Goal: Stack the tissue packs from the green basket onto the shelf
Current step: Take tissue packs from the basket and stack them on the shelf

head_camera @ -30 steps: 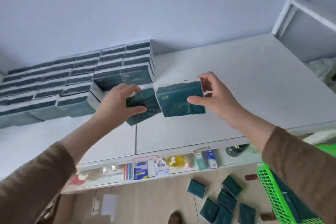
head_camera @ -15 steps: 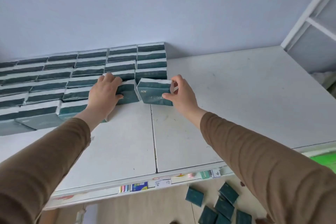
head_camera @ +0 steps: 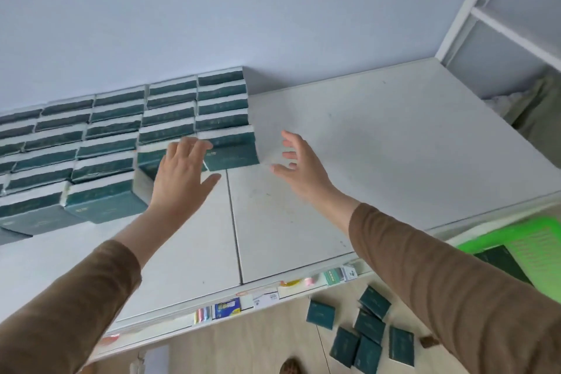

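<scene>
Nearest the camera, two brown sleeves (head_camera: 455, 297) reach up and forward over the white shelf (head_camera: 364, 146). Below the shelf's front edge, on the pale floor, several loose dark green tissue packs (head_camera: 368, 326) lie scattered, and at the lower right a corner of the green basket (head_camera: 534, 246) shows with one dark pack inside it.

Further out, the left hand (head_camera: 182, 176) is spread with fingers straight; its fingertips overlap the front of the stacked packs, though whether they touch cannot be told. The right hand (head_camera: 299, 164) hangs over bare shelf with its fingers loosely apart and relaxed, holding nothing, just right of the end pack (head_camera: 232, 152) and apart from it. The two hands are well apart from each other, with that end pack between them.

Beyond the hands, the stacked tissue packs (head_camera: 121, 130) fill the left part of the shelf in tidy rows, several layers high, running back to the pale blue wall (head_camera: 212, 9). At the far right stands a white shelving frame (head_camera: 473, 9).
</scene>
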Tool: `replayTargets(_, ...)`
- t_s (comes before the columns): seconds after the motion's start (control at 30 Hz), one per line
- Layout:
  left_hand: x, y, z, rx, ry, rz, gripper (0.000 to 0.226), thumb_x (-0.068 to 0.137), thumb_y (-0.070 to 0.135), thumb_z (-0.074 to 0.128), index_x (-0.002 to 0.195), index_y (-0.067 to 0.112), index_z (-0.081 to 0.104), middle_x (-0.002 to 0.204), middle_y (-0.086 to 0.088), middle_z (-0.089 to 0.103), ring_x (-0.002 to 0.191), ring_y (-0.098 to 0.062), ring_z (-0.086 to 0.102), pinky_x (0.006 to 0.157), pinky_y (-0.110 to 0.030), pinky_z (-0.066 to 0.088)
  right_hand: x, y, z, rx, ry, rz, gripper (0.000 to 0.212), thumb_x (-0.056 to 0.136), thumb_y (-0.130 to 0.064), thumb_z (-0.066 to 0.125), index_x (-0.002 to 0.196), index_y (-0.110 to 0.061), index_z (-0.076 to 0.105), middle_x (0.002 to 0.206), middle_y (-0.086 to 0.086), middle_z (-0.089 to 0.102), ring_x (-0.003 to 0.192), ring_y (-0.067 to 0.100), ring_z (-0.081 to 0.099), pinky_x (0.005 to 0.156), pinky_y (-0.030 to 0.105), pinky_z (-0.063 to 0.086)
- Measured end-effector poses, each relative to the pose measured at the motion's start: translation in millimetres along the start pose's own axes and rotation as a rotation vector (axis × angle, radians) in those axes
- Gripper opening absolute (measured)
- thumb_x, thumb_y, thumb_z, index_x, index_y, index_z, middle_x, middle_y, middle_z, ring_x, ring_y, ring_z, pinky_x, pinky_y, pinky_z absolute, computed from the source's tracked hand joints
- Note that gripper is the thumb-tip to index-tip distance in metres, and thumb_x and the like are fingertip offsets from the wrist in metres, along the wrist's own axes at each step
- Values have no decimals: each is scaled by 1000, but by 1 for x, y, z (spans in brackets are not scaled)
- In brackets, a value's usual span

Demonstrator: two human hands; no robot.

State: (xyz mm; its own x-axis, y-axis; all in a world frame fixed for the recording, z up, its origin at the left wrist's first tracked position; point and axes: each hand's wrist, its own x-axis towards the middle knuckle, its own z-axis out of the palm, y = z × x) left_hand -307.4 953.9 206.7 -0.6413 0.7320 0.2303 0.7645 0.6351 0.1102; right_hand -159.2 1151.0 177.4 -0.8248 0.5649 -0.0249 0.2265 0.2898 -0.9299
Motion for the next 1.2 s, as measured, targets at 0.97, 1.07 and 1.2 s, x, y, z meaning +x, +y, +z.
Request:
replayTargets(0.97, -109, 620, 482, 302, -932, 851, 44, 87, 13, 59, 130, 17, 52, 129, -4, 54, 119, -25, 53, 91, -41, 50, -326, 562, -306, -309, -92, 1021, 45, 93, -21, 58, 132, -1, 46, 131, 19, 51, 120, 33, 53, 101, 37, 44)
replayTargets(1.07, -112, 627, 523, 385, -897, 973, 48, 88, 12, 61, 134, 15, 48, 130, -4, 52, 116, -25, 53, 89, -37, 49, -322, 593, -289, -416, -142, 1010, 42, 97, -23, 54, 132, -2, 45, 135, 15, 47, 122, 30, 48, 103, 37, 42)
replayTargets(1.2, -120, 630, 561, 424, -810, 1082, 44, 90, 11, 56, 132, 17, 46, 125, -3, 51, 111, -24, 51, 91, -35, 42, -315, 623, -264, -445, -23, 1052, 37, 92, -18, 60, 125, -10, 44, 130, 12, 46, 120, 28, 47, 97, 35, 43)
